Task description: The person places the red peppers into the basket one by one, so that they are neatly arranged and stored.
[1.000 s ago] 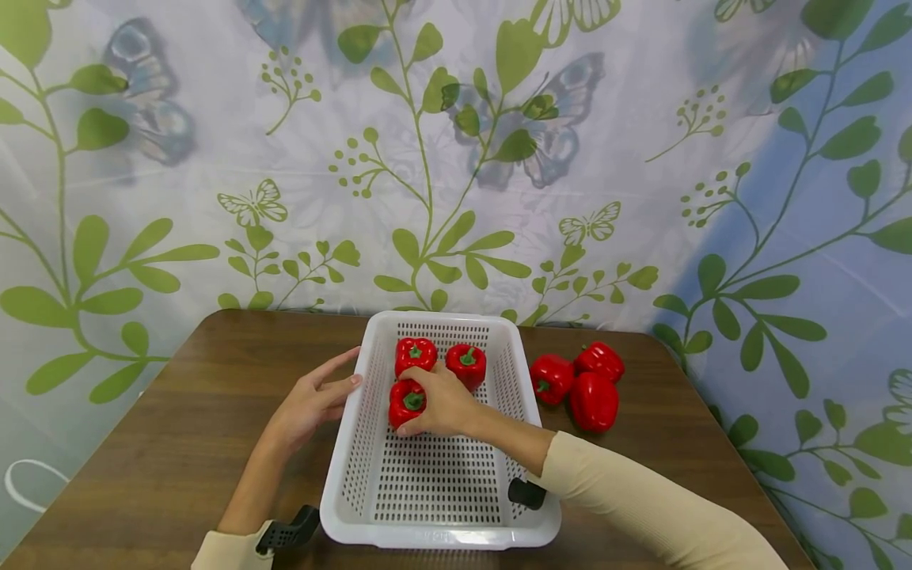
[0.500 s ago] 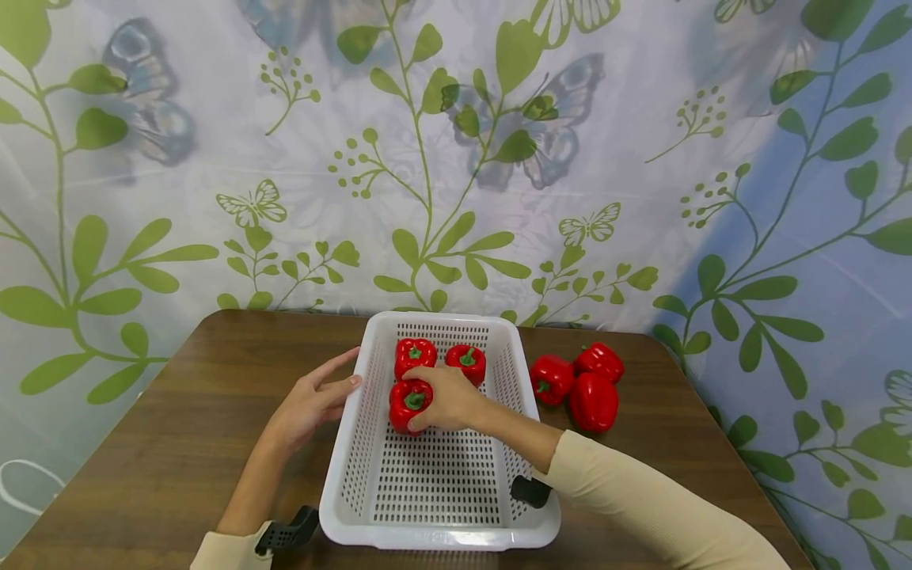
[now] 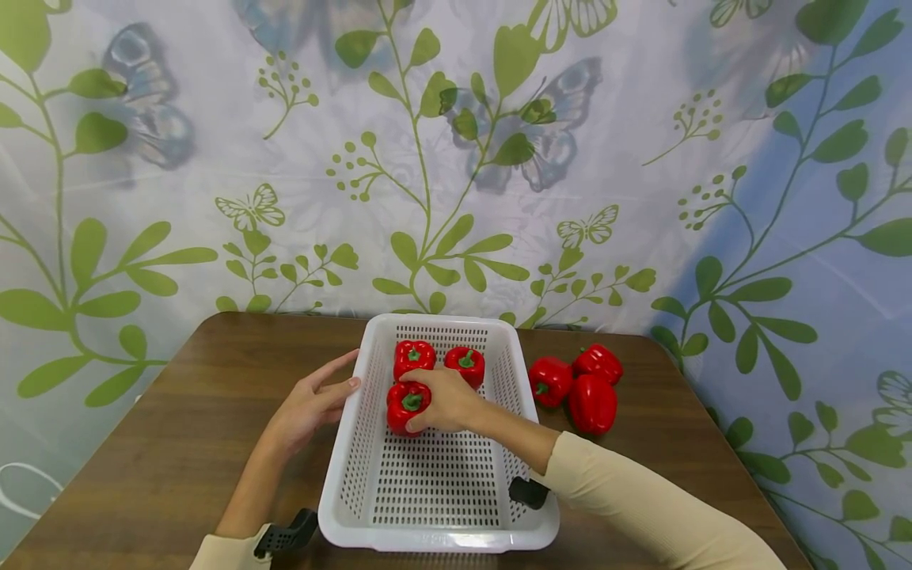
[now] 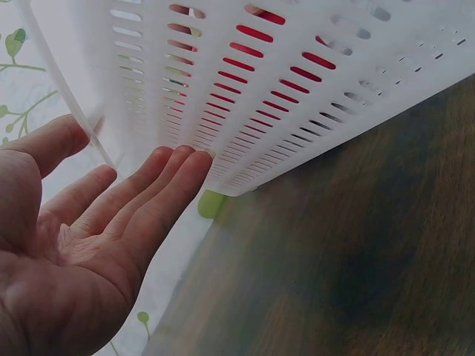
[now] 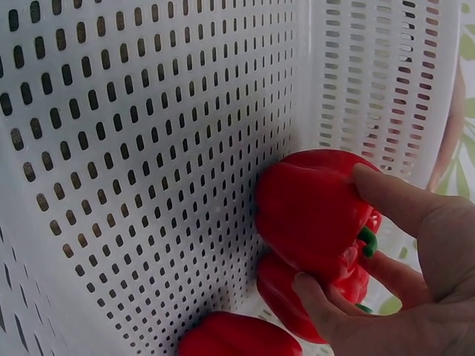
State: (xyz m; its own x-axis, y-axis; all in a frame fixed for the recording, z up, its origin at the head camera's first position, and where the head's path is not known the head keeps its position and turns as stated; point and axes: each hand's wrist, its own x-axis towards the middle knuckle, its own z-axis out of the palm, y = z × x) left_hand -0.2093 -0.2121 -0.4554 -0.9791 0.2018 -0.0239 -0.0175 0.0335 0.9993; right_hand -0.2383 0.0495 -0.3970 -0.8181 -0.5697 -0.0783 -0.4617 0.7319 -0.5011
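Observation:
A white perforated plastic basket (image 3: pixel 438 536) stands on the table with three red bell peppers inside. My right hand (image 3: pixel 445 400) grips the nearest bell pepper (image 3: pixel 402 418), thumb on one side and fingers on the other; its green stem (image 5: pixel 367 241) shows between them. Behind it sit a second bell pepper (image 3: pixel 414 356) and, to the right, a third bell pepper (image 3: pixel 466 366). At the basket's left side is my left hand (image 3: pixel 302 412). In the left wrist view its fingers (image 4: pixel 167 189) lie nearly straight along the outside of the perforated wall, with one digit at the rim.
Three more red bell peppers (image 3: pixel 594 404) lie clustered on the brown wooden table (image 3: pixel 214 419), right of the basket. A patterned curtain (image 3: pixel 456 158) hangs behind the table's far edge. A white cord (image 3: pixel 28 483) shows at the lower left.
My right hand has shifted a little right and back, and the gripped pepper has turned slightly with it. The left hand and basket have stayed in place; the head view has moved slightly.

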